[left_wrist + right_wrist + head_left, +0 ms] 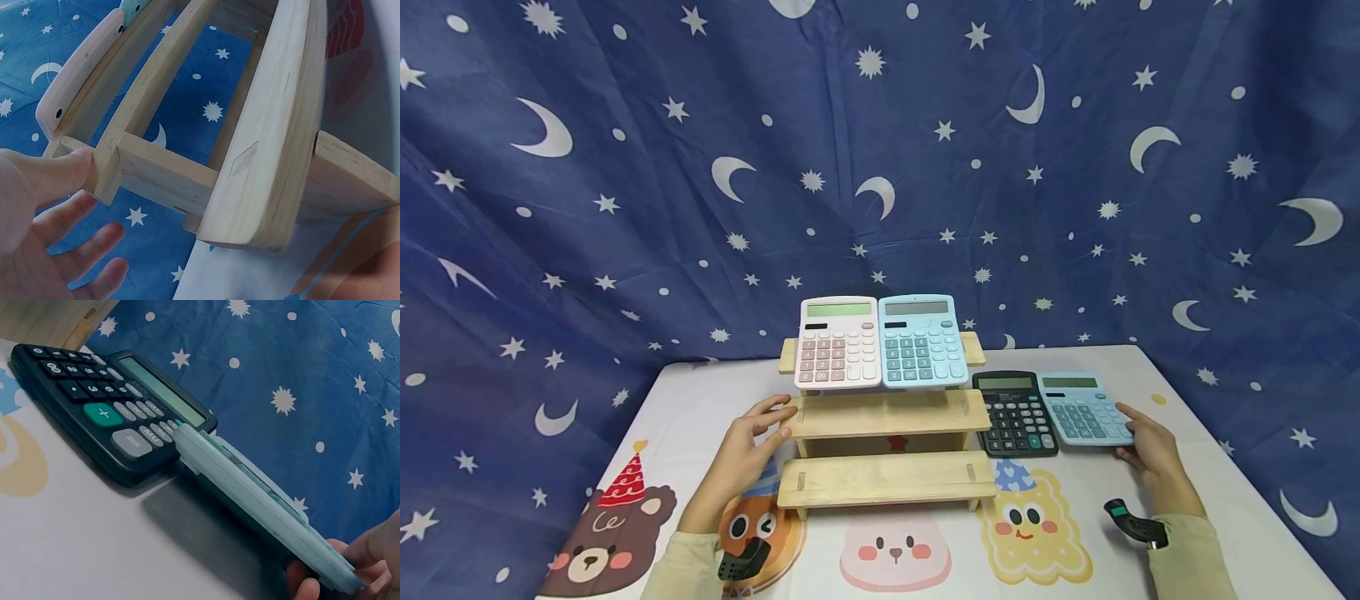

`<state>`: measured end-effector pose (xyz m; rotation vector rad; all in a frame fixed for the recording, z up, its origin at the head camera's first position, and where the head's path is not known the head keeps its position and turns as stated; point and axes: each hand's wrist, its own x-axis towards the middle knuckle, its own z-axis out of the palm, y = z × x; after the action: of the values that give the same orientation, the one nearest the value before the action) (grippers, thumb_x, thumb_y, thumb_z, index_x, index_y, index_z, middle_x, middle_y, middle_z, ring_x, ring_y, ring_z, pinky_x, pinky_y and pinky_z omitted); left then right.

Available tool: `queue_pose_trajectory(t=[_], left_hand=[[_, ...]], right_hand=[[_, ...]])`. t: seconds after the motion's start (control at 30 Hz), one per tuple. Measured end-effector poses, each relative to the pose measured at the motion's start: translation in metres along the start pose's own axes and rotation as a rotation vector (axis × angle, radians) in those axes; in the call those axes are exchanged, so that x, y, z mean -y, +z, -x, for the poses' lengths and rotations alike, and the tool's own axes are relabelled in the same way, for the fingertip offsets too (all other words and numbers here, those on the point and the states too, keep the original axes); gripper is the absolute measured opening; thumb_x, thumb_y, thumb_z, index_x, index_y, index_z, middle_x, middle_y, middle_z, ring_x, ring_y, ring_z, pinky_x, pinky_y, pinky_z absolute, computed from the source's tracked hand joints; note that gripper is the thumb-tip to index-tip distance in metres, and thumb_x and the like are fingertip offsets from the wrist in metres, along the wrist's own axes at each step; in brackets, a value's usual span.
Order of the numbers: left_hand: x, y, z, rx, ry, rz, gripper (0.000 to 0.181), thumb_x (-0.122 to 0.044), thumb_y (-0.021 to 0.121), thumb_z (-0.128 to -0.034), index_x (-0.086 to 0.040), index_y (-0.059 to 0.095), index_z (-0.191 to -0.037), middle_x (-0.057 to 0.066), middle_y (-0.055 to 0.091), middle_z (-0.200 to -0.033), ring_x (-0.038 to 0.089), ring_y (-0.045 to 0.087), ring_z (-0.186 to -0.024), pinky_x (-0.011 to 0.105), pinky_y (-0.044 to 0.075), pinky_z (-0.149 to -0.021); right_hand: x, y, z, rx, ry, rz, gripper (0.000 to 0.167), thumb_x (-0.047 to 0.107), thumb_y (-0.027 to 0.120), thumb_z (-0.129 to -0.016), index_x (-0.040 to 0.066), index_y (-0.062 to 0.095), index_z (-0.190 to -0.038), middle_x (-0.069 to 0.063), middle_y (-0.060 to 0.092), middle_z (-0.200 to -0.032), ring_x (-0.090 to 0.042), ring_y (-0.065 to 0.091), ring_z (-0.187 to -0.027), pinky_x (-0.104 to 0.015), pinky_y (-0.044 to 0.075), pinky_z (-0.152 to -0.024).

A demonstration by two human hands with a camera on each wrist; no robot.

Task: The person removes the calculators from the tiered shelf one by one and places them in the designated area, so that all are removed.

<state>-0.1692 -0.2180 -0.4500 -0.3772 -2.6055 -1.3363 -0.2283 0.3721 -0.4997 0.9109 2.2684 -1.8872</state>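
My left hand [741, 454] pinches the left end of the middle step of a three-step wooden display rack [887, 479] between thumb and fingers. The other fingers spread free of the wood in the left wrist view. My right hand [1153, 454] grips the right edge of a light blue calculator [1084, 410]. In the right wrist view, that calculator is tilted, its held edge raised off the table. Its far edge meets or overlaps the side of a black calculator [1015, 417], which lies beside the rack; whether they touch is unclear.
On the rack's top step a pink-and-white calculator [838, 343] and another blue calculator [923, 342] lean back side by side. A white tablecloth [880, 579] with cartoon prints covers the table. Behind hangs a dark blue curtain [880, 150] with moons and stars.
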Motion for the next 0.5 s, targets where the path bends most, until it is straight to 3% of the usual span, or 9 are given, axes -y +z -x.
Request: queue_pose_trajectory(t=[0.17,0.27,0.33,0.37,0.43,0.5], left_hand=[[-0.0003,-0.0005,-0.0003,0.004,-0.008,0.008,0.034,-0.008,0.064,-0.0980,0.003,0.066,-0.130,0.022,0.053,-0.148,0.047,0.044,-0.141,0.069,0.043,-0.103],[-0.0010,-0.0008,-0.0006,0.003,-0.005,0.010,0.034,-0.009,0.064,-0.0981,0.003,0.067,-0.130,0.021,0.054,-0.147,0.047,0.045,-0.141,0.069,0.044,-0.102],[-0.0019,-0.0011,-0.0006,0.002,-0.002,0.010,0.034,-0.010,0.064,-0.0984,0.002,0.067,-0.130,0.021,0.054,-0.147,0.047,0.045,-0.141,0.069,0.044,-0.102],[-0.0020,-0.0012,-0.0006,0.002,-0.001,0.011,0.034,-0.010,0.064,-0.0985,0.002,0.067,-0.130,0.021,0.054,-0.147,0.047,0.045,-0.141,0.069,0.044,-0.102],[-0.0021,-0.0015,-0.0007,0.002,-0.003,0.013,0.033,-0.011,0.064,-0.0988,0.002,0.067,-0.130,0.022,0.054,-0.147,0.047,0.045,-0.141,0.068,0.044,-0.102],[-0.0024,-0.0016,-0.0007,0.004,-0.004,0.016,0.033,-0.011,0.064,-0.0989,0.002,0.067,-0.130,0.021,0.054,-0.147,0.047,0.045,-0.141,0.068,0.044,-0.102]], right_hand=[[-0.0011,0.0032,-0.0013,-0.020,-0.020,0.023,0.054,0.027,0.027,-0.108,0.013,0.032,-0.159,-0.017,0.033,-0.160,0.006,0.053,-0.076,-0.020,0.051,-0.059],[-0.0003,0.0046,-0.0010,-0.032,-0.067,0.098,0.056,0.032,0.027,-0.108,0.009,0.032,-0.159,-0.019,0.032,-0.163,0.000,0.057,-0.093,-0.017,0.049,-0.061],[0.0016,0.0056,0.0002,-0.043,-0.093,0.128,0.057,0.033,0.026,-0.108,0.005,0.031,-0.158,-0.020,0.028,-0.165,-0.016,0.058,-0.121,-0.023,0.054,-0.085],[0.0030,0.0063,0.0005,-0.053,-0.099,0.138,0.058,0.034,0.026,-0.108,0.004,0.031,-0.158,-0.021,0.025,-0.166,-0.025,0.051,-0.134,-0.029,0.052,-0.098],[0.0053,0.0075,0.0010,-0.071,-0.108,0.149,0.059,0.035,0.027,-0.108,0.001,0.031,-0.157,-0.022,0.021,-0.167,-0.038,0.027,-0.153,-0.043,0.036,-0.119],[0.0069,0.0086,0.0012,-0.092,-0.121,0.157,0.060,0.035,0.028,-0.108,-0.002,0.031,-0.156,-0.025,0.020,-0.166,-0.043,0.013,-0.156,-0.056,0.015,-0.126]])
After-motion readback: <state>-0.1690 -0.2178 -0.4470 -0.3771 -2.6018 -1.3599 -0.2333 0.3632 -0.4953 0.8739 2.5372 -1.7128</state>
